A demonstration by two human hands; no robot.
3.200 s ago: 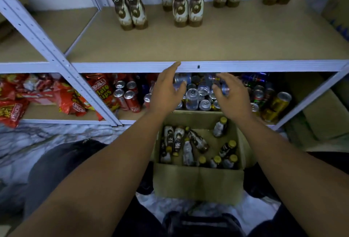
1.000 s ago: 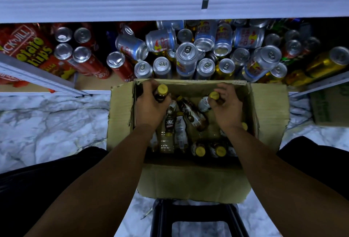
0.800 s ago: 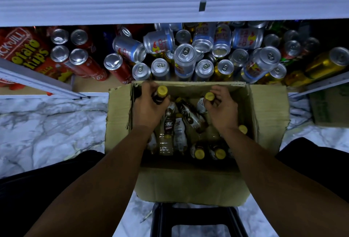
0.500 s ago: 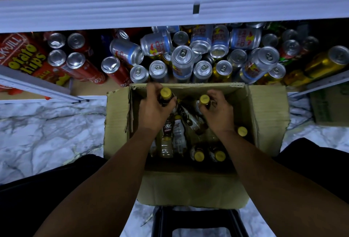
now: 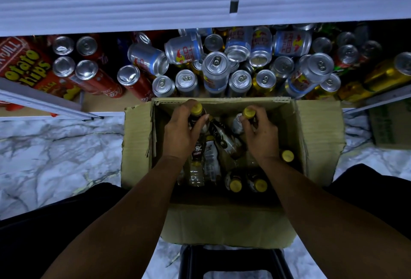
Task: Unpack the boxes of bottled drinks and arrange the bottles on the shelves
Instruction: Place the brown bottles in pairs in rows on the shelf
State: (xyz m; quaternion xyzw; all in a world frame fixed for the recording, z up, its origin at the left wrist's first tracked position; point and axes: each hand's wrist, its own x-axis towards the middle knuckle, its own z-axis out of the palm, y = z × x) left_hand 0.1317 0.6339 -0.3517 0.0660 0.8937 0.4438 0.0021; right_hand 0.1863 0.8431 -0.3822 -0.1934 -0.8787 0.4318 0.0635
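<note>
Two hands are in the open cardboard box, which sits on the marble floor just in front of the lower shelf. Left hand: fingers curled round the neck of a yellow-capped bottle, thumb on its near side, bottle upright by the far wall of the box. Right hand: fingers and thumb wrapped round the neck of a second yellow-capped bottle, also upright, near the far wall and right of the first. More bottles are in the box between and under the hands, some lying flat, three standing with caps up along the near and right side. Behind the box, silver cans are piled loosely, red cans to the left, gold cans to the right, and a chips bag at far left. A white shelf rail crosses the top. A black stool is at the bottom edge.
</note>
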